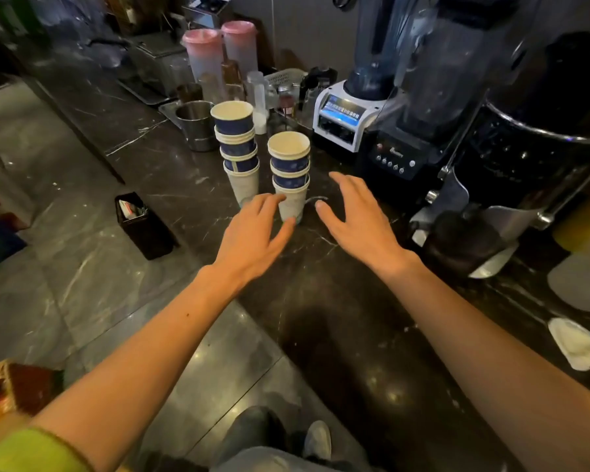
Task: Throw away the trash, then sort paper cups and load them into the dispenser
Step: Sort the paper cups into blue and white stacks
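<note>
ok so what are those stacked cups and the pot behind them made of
The stacked cups look like paper: matte white insides, rolled rims, printed blue bands. The pot behind looks like brushed stainless steel, grey with soft reflections.

Table (338,318): black marble, thin white veins. Taller cup stack (237,148) at 11 o'clock: dark blue bands, cream rims, white bottom cup. Shorter cup stack (289,172) at 12 o'clock: same blue and white. 2 pitchers (218,51) further back at 11 o'clock: clear, pink lids. Blender base (344,117) at 1 o'clock: white, blue panel. Small bin (143,226) at 9 o'clock: black. Sleeve (31,451) at 7 o'clock: lime green. Cloth (579,345) at 3 o'clock: white.
</note>
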Available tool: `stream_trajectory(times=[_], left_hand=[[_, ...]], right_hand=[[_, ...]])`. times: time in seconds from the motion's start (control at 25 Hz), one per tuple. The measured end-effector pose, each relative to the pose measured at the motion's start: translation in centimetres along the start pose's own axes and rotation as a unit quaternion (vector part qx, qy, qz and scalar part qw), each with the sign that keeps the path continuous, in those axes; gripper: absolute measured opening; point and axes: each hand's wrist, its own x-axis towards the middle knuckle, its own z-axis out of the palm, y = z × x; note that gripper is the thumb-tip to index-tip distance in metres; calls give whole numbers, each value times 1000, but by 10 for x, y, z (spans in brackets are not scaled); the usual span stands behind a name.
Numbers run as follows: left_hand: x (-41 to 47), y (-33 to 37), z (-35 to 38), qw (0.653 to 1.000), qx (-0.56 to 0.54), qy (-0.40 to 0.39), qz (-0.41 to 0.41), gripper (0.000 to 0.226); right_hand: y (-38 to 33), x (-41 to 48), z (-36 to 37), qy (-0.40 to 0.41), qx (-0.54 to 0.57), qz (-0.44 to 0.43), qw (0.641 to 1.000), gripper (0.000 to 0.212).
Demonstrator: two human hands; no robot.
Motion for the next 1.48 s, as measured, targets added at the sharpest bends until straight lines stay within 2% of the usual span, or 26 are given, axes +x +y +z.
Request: stream_trajectory(times=[0.12, 0.2, 0.4, 0.48, 0.6, 0.8, 1.08, 1.24, 1.48], left_hand=[[38, -12, 11, 987, -144, 11, -69, 55], [73, -27, 20, 972, -215, 19, -89, 65], [128, -74, 52, 955, -278, 5, -101, 99], [129, -77, 60, 956, -279, 7, -93, 104], [146, -107, 73, 933, -343, -67, -81, 111], [161, -124, 86, 904, -408, -117, -47, 107], [166, -118, 90, 897, -422, -124, -48, 89], [162, -113, 87, 892, -428, -142, -39, 85], [165, -107, 85, 904, -403, -138, -28, 78]], right_hand=[[5, 36, 4, -24, 64, 23, 997, 64], [6, 69, 11, -8, 114, 52, 992, 67], [3, 130, 40, 8, 159, 99, 982, 82], [1, 140, 45, -5, 175, 113, 978, 88], [-12, 167, 68, -21, 139, 154, 978, 98], [-17, 175, 75, 12, 82, 177, 981, 96], [-13, 163, 77, 40, 65, 163, 984, 90], [-12, 152, 72, 79, 98, 160, 979, 84], [-11, 132, 27, 224, 229, 148, 936, 74]])
